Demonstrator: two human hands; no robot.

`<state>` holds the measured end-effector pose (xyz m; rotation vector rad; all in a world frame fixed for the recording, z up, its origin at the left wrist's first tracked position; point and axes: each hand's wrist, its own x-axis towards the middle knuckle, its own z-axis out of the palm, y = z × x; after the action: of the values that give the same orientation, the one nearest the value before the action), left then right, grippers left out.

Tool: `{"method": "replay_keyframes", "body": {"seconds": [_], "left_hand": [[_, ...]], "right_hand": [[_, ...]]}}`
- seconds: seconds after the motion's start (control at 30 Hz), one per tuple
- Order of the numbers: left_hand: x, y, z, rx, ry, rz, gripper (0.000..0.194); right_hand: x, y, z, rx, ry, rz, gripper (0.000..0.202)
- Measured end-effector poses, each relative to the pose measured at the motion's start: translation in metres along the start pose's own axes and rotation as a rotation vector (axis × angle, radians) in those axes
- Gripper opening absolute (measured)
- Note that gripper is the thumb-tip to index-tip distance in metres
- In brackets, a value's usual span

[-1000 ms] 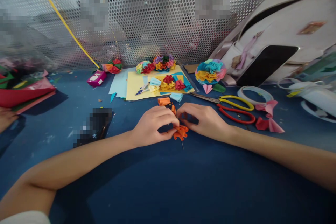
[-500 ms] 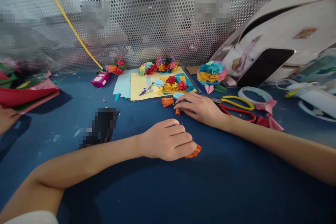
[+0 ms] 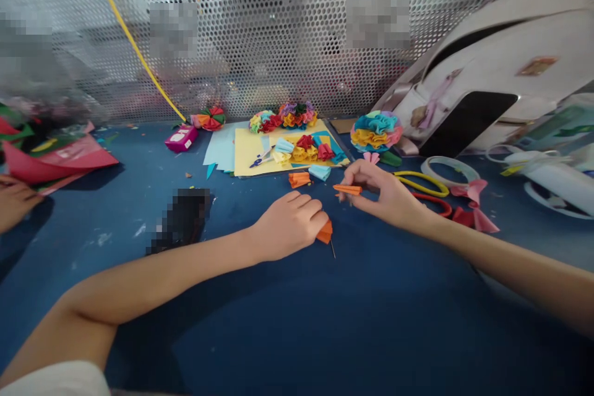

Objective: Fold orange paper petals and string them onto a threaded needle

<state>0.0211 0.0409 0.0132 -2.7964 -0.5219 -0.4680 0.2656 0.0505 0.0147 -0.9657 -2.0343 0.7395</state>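
My left hand (image 3: 291, 226) is closed on a pleated orange paper piece (image 3: 325, 232), and a thin needle (image 3: 333, 250) points down from beside it. Between the fingertips of my right hand (image 3: 378, 193) is a narrow folded orange piece (image 3: 348, 189), held just above the blue table (image 3: 297, 334). Another orange piece (image 3: 299, 180) and a light blue one (image 3: 320, 172) lie just beyond my hands. Folded yellow, red and blue pieces rest on a yellow sheet (image 3: 244, 147) farther back.
Paper flowers (image 3: 376, 131) stand along a perforated metal panel (image 3: 260, 31). At right are yellow-handled scissors (image 3: 424, 182), a tape roll (image 3: 450, 167), a phone (image 3: 469, 124) and a bag (image 3: 505, 55). A purple box (image 3: 182, 138) and dark object (image 3: 180, 219) sit left, near another person's hand (image 3: 16, 204).
My right hand has lifted the small orange piece off the table and moved slightly right. My left hand has moved up and slightly left with its orange piece; the needle now points downward.
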Motion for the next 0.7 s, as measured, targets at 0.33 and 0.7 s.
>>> {"method": "replay_keyframes", "body": {"seconds": [0.33,0.7], "left_hand": [[0.004,-0.011,-0.002,-0.443,-0.147,-0.312,0.009],[0.004,-0.008,-0.004,-0.581,-0.196,-0.368,0.012]], "right_hand": [[-0.020,-0.009,0.013,-0.079,-0.060,0.000,0.004],[-0.030,-0.009,0.016,-0.572,-0.059,-0.485,0.013]]}}
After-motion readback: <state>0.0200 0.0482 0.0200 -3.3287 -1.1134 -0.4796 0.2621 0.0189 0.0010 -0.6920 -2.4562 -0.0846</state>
